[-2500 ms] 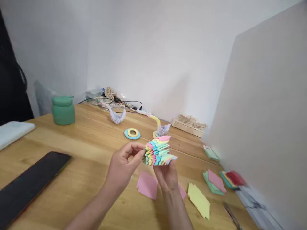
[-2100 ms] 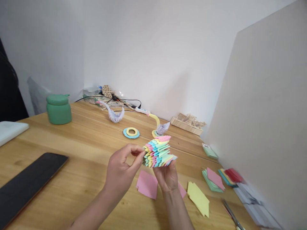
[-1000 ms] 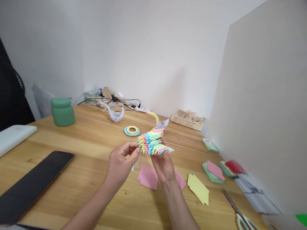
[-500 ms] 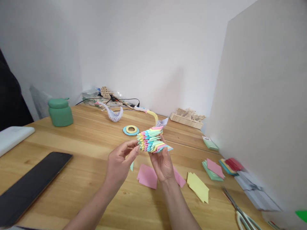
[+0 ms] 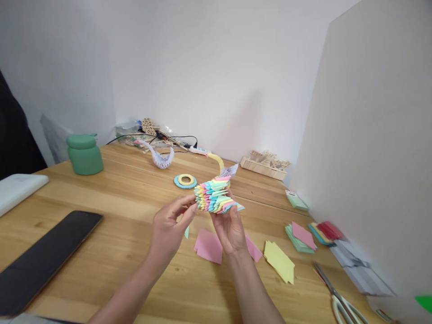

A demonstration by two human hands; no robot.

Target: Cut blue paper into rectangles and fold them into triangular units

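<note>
Cupped from below, my right hand (image 5: 230, 229) holds up a fanned stack of folded pastel paper pieces (image 5: 216, 196) in pink, yellow, blue and green. The fingers are closed round its underside and the palm faces me. The stack is in the air above the light wooden desk (image 5: 118, 198), about the middle of it and clear of the top.

My left hand (image 5: 168, 229) is half curled beside it. The forefinger and thumb tips (image 5: 192, 208) meet the stack's left edge, but I cannot tell whether they pinch it or only touch it.

Under my hands a pink paper square (image 5: 208, 246) lies flat on the desk. A few yellow paper sheets (image 5: 279, 262) lie to its right, and further right is a green paper pile with a pink sheet on top (image 5: 299, 236). Grey-bladed scissors (image 5: 337, 299) lie near the right front corner.

A black flat slab (image 5: 43, 261) lies well to my left. A green lidded jar (image 5: 84, 154) stands far back on the left, and a blue and yellow paper ring (image 5: 185, 181) lies just behind the stack.
</note>
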